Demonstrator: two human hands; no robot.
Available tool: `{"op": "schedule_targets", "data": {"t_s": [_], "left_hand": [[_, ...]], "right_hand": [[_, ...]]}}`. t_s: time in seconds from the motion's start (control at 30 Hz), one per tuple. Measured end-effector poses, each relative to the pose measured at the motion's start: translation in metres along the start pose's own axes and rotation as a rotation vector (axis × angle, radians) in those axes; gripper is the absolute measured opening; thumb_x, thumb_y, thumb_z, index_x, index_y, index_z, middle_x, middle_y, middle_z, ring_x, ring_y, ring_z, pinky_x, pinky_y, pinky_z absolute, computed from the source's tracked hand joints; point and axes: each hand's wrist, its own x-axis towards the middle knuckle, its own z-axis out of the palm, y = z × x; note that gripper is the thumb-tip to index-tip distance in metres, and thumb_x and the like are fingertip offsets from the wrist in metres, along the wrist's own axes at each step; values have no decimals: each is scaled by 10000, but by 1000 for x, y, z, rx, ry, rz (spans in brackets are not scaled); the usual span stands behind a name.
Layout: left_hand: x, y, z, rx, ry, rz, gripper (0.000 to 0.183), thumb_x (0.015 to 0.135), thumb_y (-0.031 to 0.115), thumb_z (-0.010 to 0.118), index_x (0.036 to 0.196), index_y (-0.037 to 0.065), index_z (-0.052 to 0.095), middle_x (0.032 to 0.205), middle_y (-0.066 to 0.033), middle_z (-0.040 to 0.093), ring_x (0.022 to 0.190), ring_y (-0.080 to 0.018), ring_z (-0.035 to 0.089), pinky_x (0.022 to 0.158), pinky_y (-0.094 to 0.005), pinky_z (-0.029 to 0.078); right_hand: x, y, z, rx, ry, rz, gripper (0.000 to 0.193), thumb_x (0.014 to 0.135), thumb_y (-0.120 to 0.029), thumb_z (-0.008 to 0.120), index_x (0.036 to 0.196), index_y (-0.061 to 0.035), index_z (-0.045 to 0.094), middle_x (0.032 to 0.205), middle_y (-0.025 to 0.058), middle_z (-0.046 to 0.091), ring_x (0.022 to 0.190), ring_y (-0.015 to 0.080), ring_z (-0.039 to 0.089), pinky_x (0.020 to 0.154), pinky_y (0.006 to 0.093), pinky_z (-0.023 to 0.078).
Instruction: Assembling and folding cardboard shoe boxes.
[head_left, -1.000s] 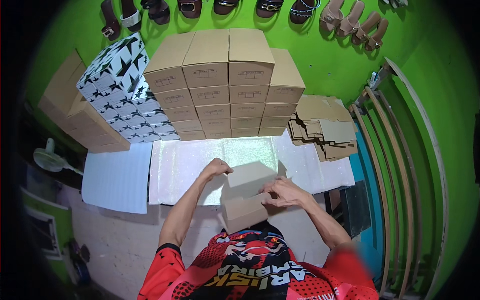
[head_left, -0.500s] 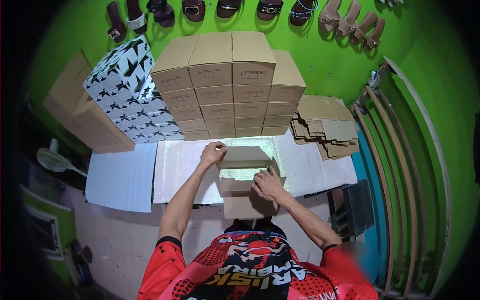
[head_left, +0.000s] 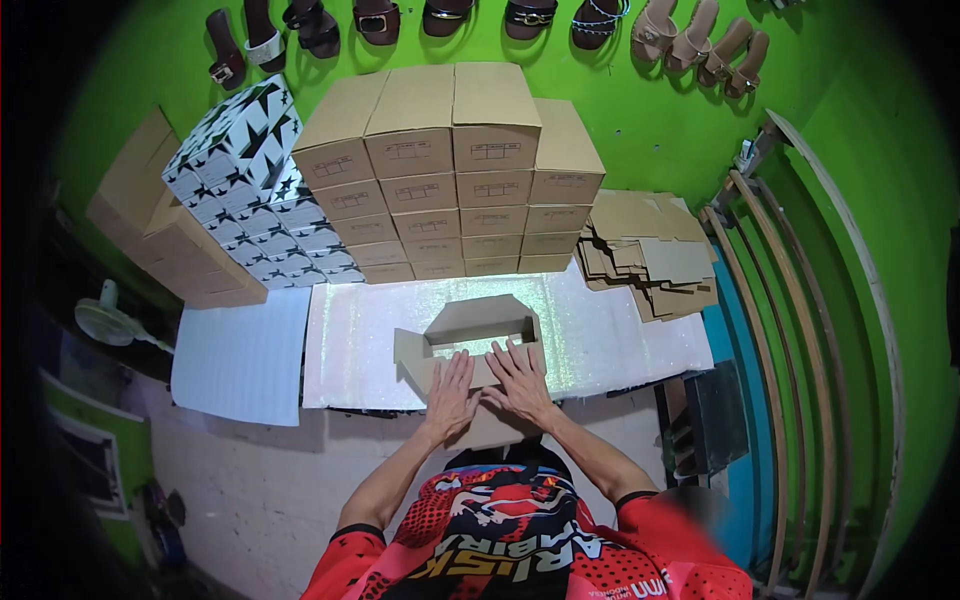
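A brown cardboard box [head_left: 481, 312] stands partly folded at the front edge of the table, its top and bottom open so the shiny table cover shows through. One flap sticks out at its left side, and a long flap hangs toward me. My left hand [head_left: 453, 390] lies flat on the near wall, fingers stretched forward. Beside it, my right hand [head_left: 518, 380] rests on the same wall with fingers spread, the tips reaching the upper edge. Neither hand grips anything; the palms hide part of the near panel.
Stacked brown boxes [head_left: 410, 150] rise behind the work spot, with white star-patterned boxes [head_left: 240, 180] to their left. Flat cardboard pieces [head_left: 650, 250] lie at the table's right. A fan [head_left: 105, 315] stands far left, a wooden rack [head_left: 790, 380] right. Sandals [head_left: 448, 15] hang on the green wall.
My left hand has come down from the far left corner to the near wall. My right hand has flattened beside it. The box has turned slightly, and a flap now juts out left.
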Motion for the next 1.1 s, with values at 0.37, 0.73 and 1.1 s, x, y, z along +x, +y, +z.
{"op": "schedule_targets", "data": {"t_s": [0.37,0.73,1.1], "left_hand": [[-3,2,-2,117,-75,-80,781,1051,485,529,1688,130,251,1748,-202,193,1634,-356,130,1304,-606,44],[-2,5,9,82,-85,-126,795,1039,488,532,1695,148,241,1764,-154,184,1635,-326,147,1299,-619,50],[0,7,11,23,-31,-133,741,1060,425,521,1657,47,300,1735,-188,250,1623,-347,181,1296,-613,66]], "right_hand": [[18,-5,-2,174,-74,0,751,1030,-559,555,1590,-70,449,1694,195,348,1571,394,312,1291,531,217],[4,22,-20,3,-63,240,799,1034,-574,528,1605,-28,410,1704,214,319,1597,354,271,1268,629,172],[-39,42,-8,48,-94,227,833,1045,-553,527,1617,24,338,1702,216,316,1591,377,275,1297,554,176]]}}
